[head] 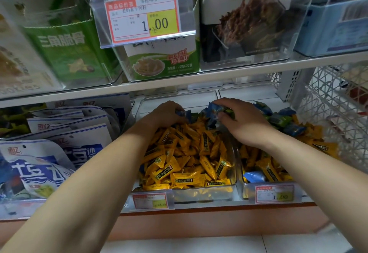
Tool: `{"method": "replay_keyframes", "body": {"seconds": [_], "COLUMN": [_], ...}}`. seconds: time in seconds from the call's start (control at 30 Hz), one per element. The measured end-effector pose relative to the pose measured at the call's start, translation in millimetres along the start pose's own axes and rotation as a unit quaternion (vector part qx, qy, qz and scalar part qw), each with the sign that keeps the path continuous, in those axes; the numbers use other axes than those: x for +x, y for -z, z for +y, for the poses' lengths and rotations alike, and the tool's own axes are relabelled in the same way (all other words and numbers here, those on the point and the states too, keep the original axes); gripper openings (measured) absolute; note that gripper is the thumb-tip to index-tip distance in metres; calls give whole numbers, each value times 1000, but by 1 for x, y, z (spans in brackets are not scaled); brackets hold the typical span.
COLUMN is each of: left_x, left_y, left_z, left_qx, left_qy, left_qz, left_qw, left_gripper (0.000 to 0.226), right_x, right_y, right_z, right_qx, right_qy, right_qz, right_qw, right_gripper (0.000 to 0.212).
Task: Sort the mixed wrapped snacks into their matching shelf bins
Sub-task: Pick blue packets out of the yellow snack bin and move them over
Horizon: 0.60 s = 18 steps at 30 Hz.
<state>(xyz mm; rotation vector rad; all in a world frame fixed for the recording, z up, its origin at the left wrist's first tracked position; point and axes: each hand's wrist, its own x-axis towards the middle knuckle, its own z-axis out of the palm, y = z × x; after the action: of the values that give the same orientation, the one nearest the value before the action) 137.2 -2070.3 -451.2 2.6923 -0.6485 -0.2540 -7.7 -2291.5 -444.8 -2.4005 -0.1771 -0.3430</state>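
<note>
A clear middle bin [234, 173] on the lower shelf is full of yellow wrapped snacks [185, 153], with blue and green ones mixed in at the back. My left hand [167, 113] reaches into the back of this bin, fingers closed on a blue wrapped snack [184, 112]. My right hand [239, 119] is over the divider between the bins, gripping blue wrapped snacks [214, 111] with a green one beside them. The right bin [244, 189] holds yellow snacks [268, 167] with blue and green snacks [286, 121] piled at its back.
Blue-and-white snack bags [59, 143] fill the bin to the left. The upper shelf [179, 82] carries green boxes [69, 47], a hanging price tag [143, 16] and a dark snack box [249, 24]. A white wire basket [334, 117] stands at the right.
</note>
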Motion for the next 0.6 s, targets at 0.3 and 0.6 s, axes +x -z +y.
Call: {"method": "replay_keyframes", "body": {"seconds": [0.3, 0.6], "left_x": [-17, -18], "left_y": [2, 2], "left_z": [-10, -5], "left_qx": [-50, -29], "left_qy": [13, 25], "left_qz": [-33, -49], "left_qw": [998, 998], "left_gripper": [57, 48], "right_x": [-1, -3], "right_y": [1, 3], "right_z": [-2, -4], "right_qx": [4, 7], "right_qy": [-1, -3], "right_qz": [-4, -10], "right_qw": [1000, 1000], "right_gripper": [39, 39]}}
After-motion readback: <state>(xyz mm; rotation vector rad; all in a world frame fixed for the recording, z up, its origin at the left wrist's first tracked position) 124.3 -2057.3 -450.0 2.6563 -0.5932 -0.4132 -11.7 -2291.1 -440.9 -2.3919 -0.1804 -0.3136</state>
